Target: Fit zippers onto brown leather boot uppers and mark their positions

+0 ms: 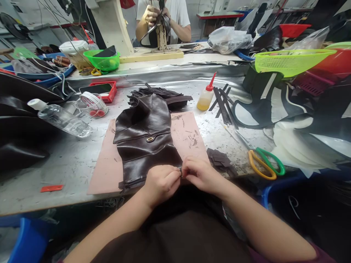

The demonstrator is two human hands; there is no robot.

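A glossy dark brown leather piece (pixel 145 128), sewn from panels with a small tab and a gold-coloured eyelet, lies on a pink board (pixel 189 135). What looks like a zipper (pixel 131 183) runs along its near edge. My left hand (pixel 163 182) is closed at the near right corner of the leather, thumb against curled fingers. Facing it, my right hand (pixel 201 174) pinches the same corner, and the fingertips of both hands nearly meet. A small dark bit shows between them, too small to make out. Dark cut patches (pixel 221 160) lie right of my right hand.
Scissors (pixel 263 162) overhang the front edge at right. Behind the leather are a pile of dark strips (pixel 161 96) and a glue bottle (pixel 206 95). A clear bottle (pixel 64 118) lies at left. Across the bench a person's hands (pixel 157 16) work at a sewing machine (pixel 162 34).
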